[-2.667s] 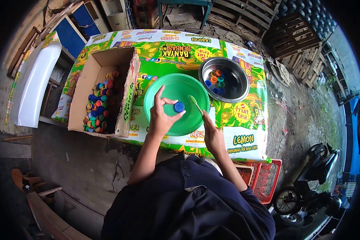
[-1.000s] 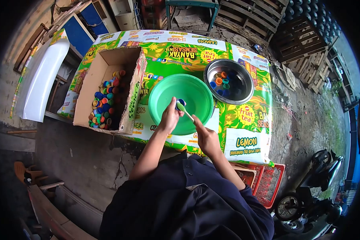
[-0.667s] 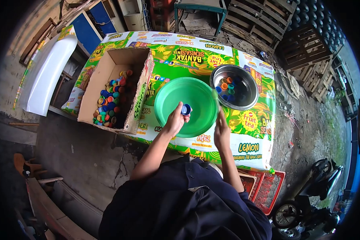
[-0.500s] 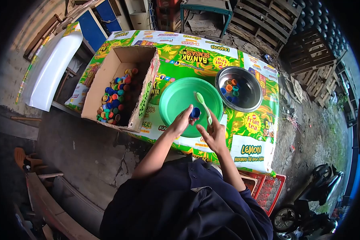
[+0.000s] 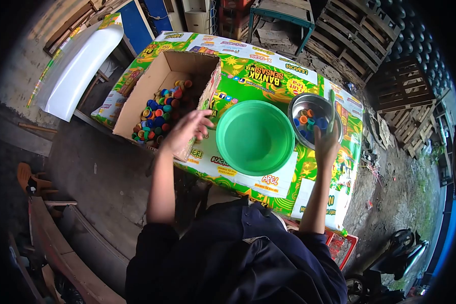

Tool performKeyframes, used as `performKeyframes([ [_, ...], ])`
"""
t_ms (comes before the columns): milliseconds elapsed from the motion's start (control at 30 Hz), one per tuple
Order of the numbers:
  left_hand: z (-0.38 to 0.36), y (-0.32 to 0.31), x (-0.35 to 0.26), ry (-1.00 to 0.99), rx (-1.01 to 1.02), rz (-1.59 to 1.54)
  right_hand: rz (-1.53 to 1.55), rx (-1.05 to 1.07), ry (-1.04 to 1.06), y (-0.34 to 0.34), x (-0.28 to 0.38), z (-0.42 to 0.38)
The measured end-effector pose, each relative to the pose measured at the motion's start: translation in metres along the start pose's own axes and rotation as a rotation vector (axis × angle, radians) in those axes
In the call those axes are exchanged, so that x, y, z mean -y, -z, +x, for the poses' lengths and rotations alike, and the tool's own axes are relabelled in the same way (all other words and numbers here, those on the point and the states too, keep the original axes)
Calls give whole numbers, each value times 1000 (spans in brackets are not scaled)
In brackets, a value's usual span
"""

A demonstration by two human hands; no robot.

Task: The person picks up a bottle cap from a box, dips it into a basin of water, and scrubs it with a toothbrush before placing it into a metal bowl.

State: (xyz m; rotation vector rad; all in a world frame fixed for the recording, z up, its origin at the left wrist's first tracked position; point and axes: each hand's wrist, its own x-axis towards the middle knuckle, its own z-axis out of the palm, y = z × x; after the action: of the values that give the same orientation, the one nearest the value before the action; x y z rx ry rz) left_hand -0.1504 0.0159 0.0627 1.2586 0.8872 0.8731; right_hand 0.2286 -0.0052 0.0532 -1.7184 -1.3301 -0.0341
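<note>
My left hand [image 5: 189, 133] is in the air by the right wall of the cardboard box [image 5: 205, 96], fingers spread and holding nothing. Inside the box lies a pile of colourful plastic bottle caps [image 5: 159, 112]. My right hand [image 5: 328, 144] is over the near rim of the metal bowl [image 5: 300, 101], closed on a green toothbrush [image 5: 332, 104] that points away from me. Orange, blue and teal caps [image 5: 305, 117] lie in this bowl, some close to my right fingers. Between my hands stands the green basin [image 5: 256, 137], with no cap visible in it.
A printed green-and-yellow sheet [image 5: 261, 190] covers the table. Red crates [image 5: 342, 248] stand below its near right edge. Beyond are wooden pallets [image 5: 357, 35] and a teal-framed table [image 5: 283, 12]; a motorbike [image 5: 397, 253] is at lower right.
My left hand has left the basin and moved left to the box, without the blue cap. My right hand has carried the toothbrush right, to the metal bowl. The view has shifted slightly.
</note>
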Motion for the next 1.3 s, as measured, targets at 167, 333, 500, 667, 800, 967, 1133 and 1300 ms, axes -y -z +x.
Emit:
performKeyframes([
  [167, 35, 123, 49, -26, -520, 939, 65, 74, -35, 12, -28, -17],
  [333, 54, 124, 63, 373, -311, 1495, 74, 218, -56, 13, -10, -47],
  [500, 64, 128, 83, 423, -355, 1543, 69, 246, -69, 13, -12, -71],
  [667, 58, 135, 82, 55, -485, 1371, 105, 270, -116, 19, -4, -81],
  [800, 47, 103, 46, -335, -665, 986, 108, 287, -128, 26, -4, -91],
  [967, 40, -41, -12, -439, -412, 740, 116, 311, -148, 26, 2, -101],
  [1133, 72, -84, 53, -300, 20, 922, 187, 318, -116, 22, 11, -108],
  [1300, 108, -88, 79, -210, 161, 1089, 197, 305, -142, 27, 8, -117],
])
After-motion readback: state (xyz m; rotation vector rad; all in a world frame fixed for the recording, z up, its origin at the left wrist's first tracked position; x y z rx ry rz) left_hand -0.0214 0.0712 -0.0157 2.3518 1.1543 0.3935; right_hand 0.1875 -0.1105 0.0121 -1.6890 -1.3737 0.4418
